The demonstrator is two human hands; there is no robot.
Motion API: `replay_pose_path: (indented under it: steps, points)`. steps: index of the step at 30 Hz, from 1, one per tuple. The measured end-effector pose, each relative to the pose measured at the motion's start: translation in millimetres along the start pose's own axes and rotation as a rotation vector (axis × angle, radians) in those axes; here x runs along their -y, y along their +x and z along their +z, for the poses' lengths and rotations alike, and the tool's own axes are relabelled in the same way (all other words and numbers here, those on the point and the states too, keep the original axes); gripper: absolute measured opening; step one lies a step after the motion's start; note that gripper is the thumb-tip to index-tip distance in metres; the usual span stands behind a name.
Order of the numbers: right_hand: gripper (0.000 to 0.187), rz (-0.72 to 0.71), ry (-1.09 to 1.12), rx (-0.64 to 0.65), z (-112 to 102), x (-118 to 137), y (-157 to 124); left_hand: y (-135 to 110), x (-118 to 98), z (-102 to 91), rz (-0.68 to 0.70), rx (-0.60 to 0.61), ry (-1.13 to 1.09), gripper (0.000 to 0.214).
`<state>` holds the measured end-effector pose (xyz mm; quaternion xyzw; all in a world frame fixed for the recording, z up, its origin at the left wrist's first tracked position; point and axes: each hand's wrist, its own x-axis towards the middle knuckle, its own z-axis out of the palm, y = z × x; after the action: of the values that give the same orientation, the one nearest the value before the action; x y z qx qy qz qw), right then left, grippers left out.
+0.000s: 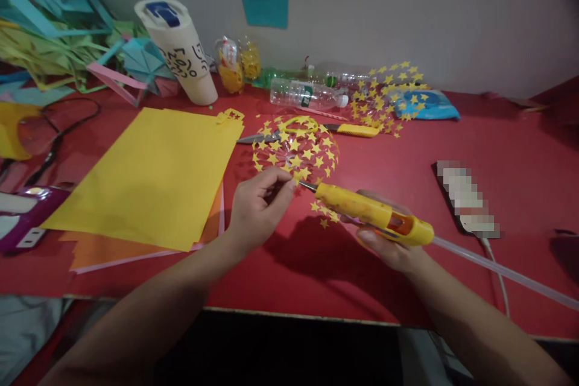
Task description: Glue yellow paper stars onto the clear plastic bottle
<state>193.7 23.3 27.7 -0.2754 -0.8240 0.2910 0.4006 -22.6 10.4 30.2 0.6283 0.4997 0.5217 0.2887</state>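
Spreads red and flat as a desk (316,277). Carries yellow paper (149,181) over orange paper (117,253) at left, a white tumbler (183,57) behind; scissors (257,139), a yellow cutter (359,130) and a star-dotted clear form (295,145) midway; bottles (289,93) rearward, a phone (464,196) at right.

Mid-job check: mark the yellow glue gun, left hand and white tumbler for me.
Yellow glue gun (371,211): head view, on its barrel.
Left hand (256,208): head view, on the back of the hand.
White tumbler (184,53): head view, on its side.

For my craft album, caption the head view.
Glue gun in right hand, tip by left hand, yellow stars beyond.
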Motion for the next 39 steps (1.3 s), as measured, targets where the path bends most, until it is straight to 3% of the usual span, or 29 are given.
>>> replay_pose_path:
  steps: [24,39]
  points:
    - [0.020,0.015,-0.083,-0.036,1.9,-2.4,-2.8,-2.4,1.3,0.8,0.073,0.019,0.026,0.016]
    - [0.024,0.118,-0.064,-0.024,1.5,1.3,-1.5,-2.2,0.6,1.3,0.086,0.013,0.032,0.016]
